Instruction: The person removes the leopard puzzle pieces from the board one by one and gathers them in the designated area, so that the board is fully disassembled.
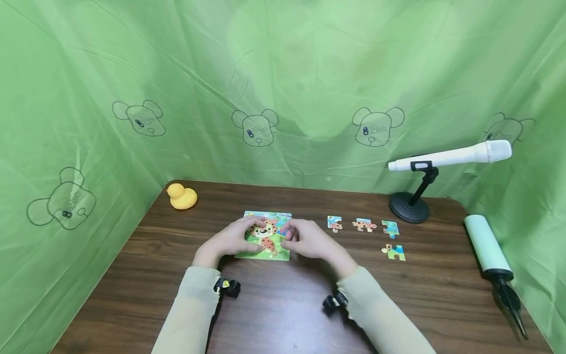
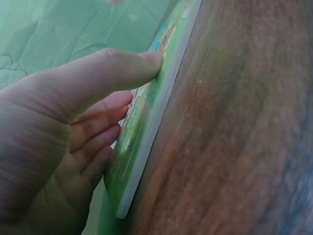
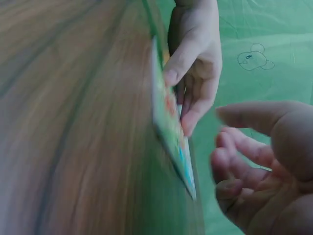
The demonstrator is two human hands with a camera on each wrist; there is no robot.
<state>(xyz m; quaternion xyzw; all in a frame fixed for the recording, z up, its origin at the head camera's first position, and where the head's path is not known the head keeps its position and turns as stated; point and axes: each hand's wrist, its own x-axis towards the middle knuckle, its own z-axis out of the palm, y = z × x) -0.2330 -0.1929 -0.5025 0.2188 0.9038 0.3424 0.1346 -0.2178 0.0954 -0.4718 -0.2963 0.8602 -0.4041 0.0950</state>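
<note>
A jigsaw puzzle board (image 1: 279, 252) with a spotted cartoon animal on a green and blue ground lies on the table, in front of me. Across its left side rests my left hand (image 1: 230, 239). In the left wrist view that thumb (image 2: 142, 66) presses on the board's face near its close edge, and the other fingers extend over the picture. My right hand (image 1: 311, 241) hovers at the board's right edge. The right wrist view shows its thumb (image 3: 249, 117) and bent fingers apart, with nothing between them.
Several loose puzzle pieces (image 1: 364, 224) lie right of the board. A yellow rubber duck (image 1: 182, 196) sits at the back left. At the back right stands a white microphone (image 1: 455, 156) on a black stand (image 1: 409, 207). A pale green hand pump (image 1: 488, 246) lies along the right edge.
</note>
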